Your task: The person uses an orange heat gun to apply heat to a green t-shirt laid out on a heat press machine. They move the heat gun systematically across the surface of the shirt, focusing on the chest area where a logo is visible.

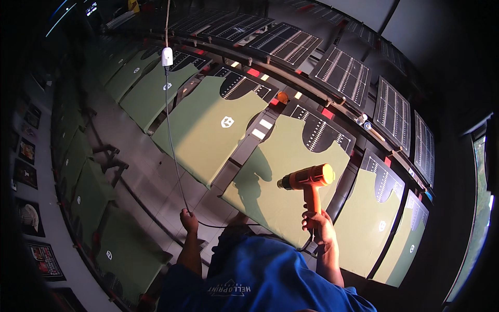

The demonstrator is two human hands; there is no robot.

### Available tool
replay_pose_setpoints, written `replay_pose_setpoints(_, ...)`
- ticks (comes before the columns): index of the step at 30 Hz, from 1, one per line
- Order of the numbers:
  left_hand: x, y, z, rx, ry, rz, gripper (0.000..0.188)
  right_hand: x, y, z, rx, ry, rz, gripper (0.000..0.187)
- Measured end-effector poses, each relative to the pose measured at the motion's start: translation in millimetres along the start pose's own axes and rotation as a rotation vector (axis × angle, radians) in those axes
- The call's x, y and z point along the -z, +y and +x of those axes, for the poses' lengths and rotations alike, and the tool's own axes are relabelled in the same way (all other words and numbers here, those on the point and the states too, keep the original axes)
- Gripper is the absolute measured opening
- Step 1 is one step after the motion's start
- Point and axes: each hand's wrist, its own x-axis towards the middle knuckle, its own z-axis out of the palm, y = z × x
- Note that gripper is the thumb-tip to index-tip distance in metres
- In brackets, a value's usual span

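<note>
My right hand (321, 224) is closed round the handle of an orange heat gun (307, 178), whose dark nozzle points left. Below the gun lies an olive-green fabric panel (283, 210) with a curved neck cutout, on a black board. The shadow of the gun and hand falls across this panel; no emblem shows on its visible part. My left hand (188, 221) is closed on the black power cord (173, 140). From there the cord rises to a white socket connector (166, 56) hanging from above, and its other end runs across my front toward the gun.
Similar green panels with small white emblems lie on both sides, such as the one on the left (208, 132) and the one on the right (366, 221). Behind runs a rail with black marked boards (340, 73). At left stands another row of panels (122, 249).
</note>
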Motion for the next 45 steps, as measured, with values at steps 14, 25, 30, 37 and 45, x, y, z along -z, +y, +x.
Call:
replay_pose_setpoints(14,-26,-21,155,0.175,-0.074,-0.062,0.028,-50,-52,48,0.317,0.339,-0.306,0.038)
replay_pose_setpoints(25,5,165,252,-0.175,0.156,-0.043,0.050,-25,-28,47,0.227,0.537,-0.282,0.022)
replay_pose_setpoints(30,-6,167,252,-0.195,0.231,0.041,0.056,-27,-21,49,0.262,0.583,-0.319,0.023)
replay_pose_setpoints(37,-9,165,255,-0.207,0.235,0.039,0.056,-23,-18,59,0.230,0.595,-0.325,0.022)
replay_pose_setpoints(45,-7,166,253,-0.189,0.221,0.117,0.054,-19,-21,62,0.222,0.575,-0.317,0.021)
